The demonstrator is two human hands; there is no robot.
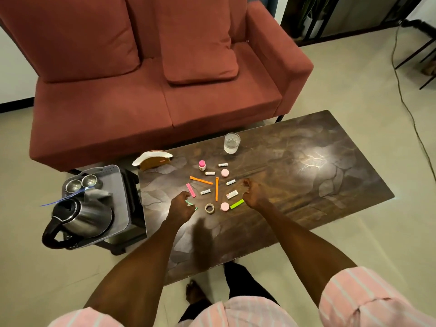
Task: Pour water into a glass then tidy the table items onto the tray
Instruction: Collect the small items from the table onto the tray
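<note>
A glass (pixel 232 143) holding water stands at the far side of the dark coffee table (pixel 306 185). Small items lie scattered mid-table: a pink-capped bottle (pixel 202 165), two pink round jars (pixel 225 172) (pixel 224 206), several white tubes, two orange strips (pixel 201 180) (pixel 216 188), a pink strip (pixel 190 190), a tape roll (pixel 209 208), a white block (pixel 232 194) and a lime-green strip (pixel 236 204). My left hand (pixel 180 206) curls its fingers onto a mint-green clip (pixel 195 208). My right hand (pixel 251 193) hovers curled just right of the white block, with nothing visible in it.
A grey tray (pixel 118 223) on a low black stand left of the table carries a steel kettle (pixel 82 218), two steel cups (pixel 81 183) and a grey cloth. A napkin holder (pixel 153 159) sits at the table's far left corner. A red sofa (pixel 153 90) stands behind.
</note>
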